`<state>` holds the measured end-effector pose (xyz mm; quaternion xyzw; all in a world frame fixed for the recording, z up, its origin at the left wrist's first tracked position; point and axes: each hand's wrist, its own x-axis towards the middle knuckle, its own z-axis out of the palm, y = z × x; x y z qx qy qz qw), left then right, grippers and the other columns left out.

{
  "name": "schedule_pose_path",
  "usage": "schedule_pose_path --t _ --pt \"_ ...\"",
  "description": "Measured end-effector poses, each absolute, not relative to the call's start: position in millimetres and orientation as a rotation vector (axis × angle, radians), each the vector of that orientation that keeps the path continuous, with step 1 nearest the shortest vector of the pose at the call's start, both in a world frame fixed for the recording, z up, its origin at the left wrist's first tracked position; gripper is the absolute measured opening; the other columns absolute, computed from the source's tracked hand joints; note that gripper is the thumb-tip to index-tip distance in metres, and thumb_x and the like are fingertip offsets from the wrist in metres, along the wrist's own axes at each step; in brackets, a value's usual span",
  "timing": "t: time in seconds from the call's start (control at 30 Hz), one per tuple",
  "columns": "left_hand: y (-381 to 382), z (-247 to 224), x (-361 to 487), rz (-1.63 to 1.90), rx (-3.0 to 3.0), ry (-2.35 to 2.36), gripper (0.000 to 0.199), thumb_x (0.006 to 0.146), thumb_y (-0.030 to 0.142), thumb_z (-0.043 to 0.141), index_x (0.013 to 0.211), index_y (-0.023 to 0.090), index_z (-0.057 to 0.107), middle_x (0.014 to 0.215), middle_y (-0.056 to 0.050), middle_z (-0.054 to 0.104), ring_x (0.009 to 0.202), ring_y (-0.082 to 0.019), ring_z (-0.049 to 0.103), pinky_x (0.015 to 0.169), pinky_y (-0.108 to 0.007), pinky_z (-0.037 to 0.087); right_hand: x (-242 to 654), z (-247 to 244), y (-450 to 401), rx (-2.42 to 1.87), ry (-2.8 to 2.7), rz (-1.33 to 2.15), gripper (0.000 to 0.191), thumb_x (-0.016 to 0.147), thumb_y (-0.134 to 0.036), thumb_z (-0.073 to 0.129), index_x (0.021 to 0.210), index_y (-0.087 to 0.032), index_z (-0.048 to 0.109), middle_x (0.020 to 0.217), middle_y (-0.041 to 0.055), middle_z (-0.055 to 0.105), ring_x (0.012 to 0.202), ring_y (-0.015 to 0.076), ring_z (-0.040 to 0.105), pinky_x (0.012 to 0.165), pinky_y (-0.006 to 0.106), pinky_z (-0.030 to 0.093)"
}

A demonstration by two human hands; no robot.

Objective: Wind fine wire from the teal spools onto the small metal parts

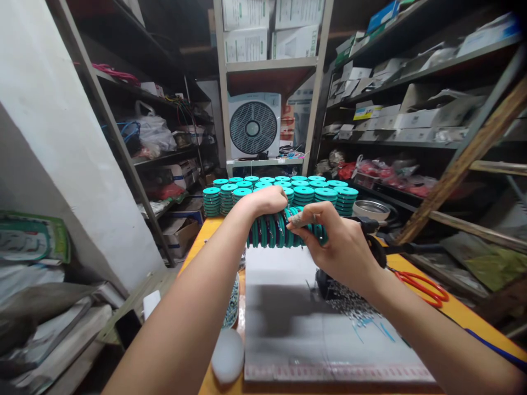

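A row of teal discs (269, 230), turned on edge and packed side by side, is held above the table. My left hand (267, 200) is closed over the top of this row, its fingers mostly hidden behind it. At the right part of the row, my right hand (335, 233) is closed, with thumb and index finger pinched against the discs. Something greyish covers that index fingertip. Behind both hands stand several upright stacks of similar teal discs (303, 193), each with a centre hole.
Below lies a white board (280, 318) on a yellow table (206, 236). Loose metal wire bits (354, 304) are scattered at its right. Orange-handled scissors (426, 288) lie farther right, a white round lid (228, 355) at front left. Shelves and a box fan (254, 127) stand behind.
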<state>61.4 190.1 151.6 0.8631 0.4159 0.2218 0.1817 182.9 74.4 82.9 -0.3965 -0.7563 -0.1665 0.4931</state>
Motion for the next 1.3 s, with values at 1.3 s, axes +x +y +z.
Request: schedule_pose_path --t 1.3 --pt "141.6 110.9 34.2 1.522 2.524 1.075 0.051 0.093 0.048 0.033 0.066 0.022 0.067 0.069 -0.001 0.065 0.069 -0.015 0.059 0.064 -0.025 0.039 184.1 75.2 75.7 -0.945 -1.775 -0.354 0.022 0.083 -0.015 0.059 0.097 -0.024 0.045 0.087 -0.0011 0.070 0.080 0.0161 0.069 0.063 0.024 0.051"
